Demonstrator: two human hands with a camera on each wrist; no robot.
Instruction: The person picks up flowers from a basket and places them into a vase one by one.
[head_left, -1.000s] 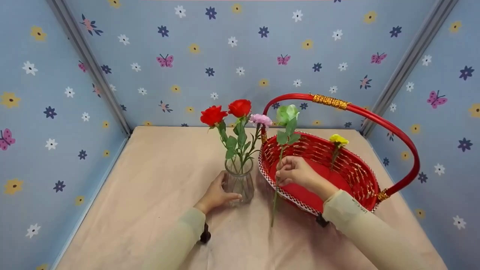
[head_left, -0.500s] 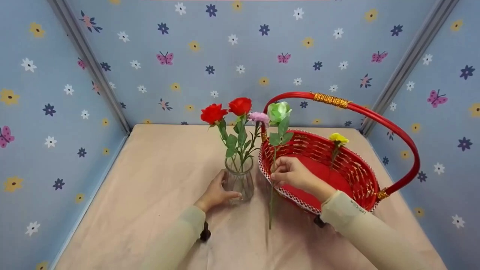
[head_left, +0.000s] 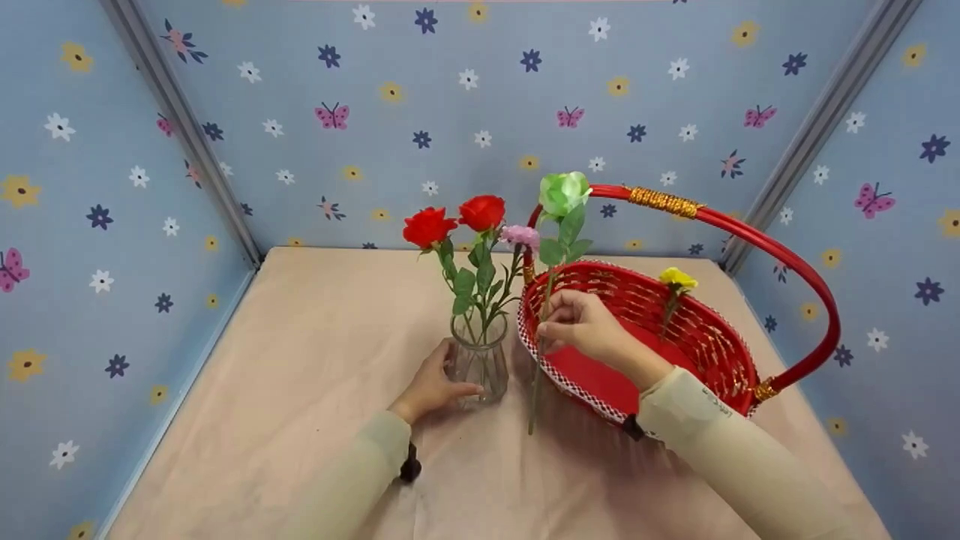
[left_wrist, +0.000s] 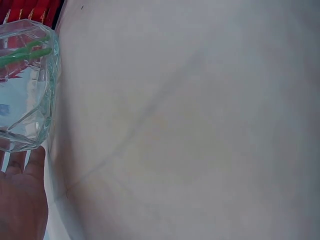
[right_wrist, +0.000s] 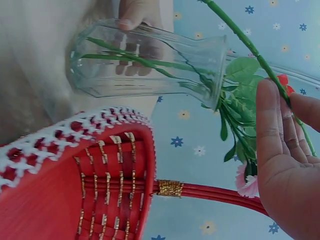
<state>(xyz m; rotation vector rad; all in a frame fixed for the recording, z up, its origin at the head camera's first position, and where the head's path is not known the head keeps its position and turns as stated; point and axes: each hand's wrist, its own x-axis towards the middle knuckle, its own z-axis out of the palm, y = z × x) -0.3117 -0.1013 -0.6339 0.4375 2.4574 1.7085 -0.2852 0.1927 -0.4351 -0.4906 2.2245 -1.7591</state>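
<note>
My left hand (head_left: 429,388) holds a clear glass vase (head_left: 491,375) on the table, thumb on the near side and fingers around the far side. Two red roses (head_left: 481,214) and a pink carnation (head_left: 520,237) stand in it, their stems (right_wrist: 135,59) showing through the glass. Just right of the vase, my right hand (head_left: 589,330) pinches the stem (right_wrist: 245,42) of a green-white rose (head_left: 564,193) between thumb and fingers. This rose is nearly upright, bloom up, its stem's lower end hanging lower than the vase rim in the head view.
A red woven basket (head_left: 720,322) with a tall arched handle (head_left: 799,274) stands on the right, under my right forearm. One yellow flower (head_left: 678,277) leans inside it. A pinkish cloth (head_left: 315,337) covers the table, and patterned blue panels (head_left: 480,112) enclose the back and sides.
My right hand has moved left toward the vase and then up, carrying the green-white rose, whose bloom now overlaps the basket handle. The left hand and vase have stayed in place.
</note>
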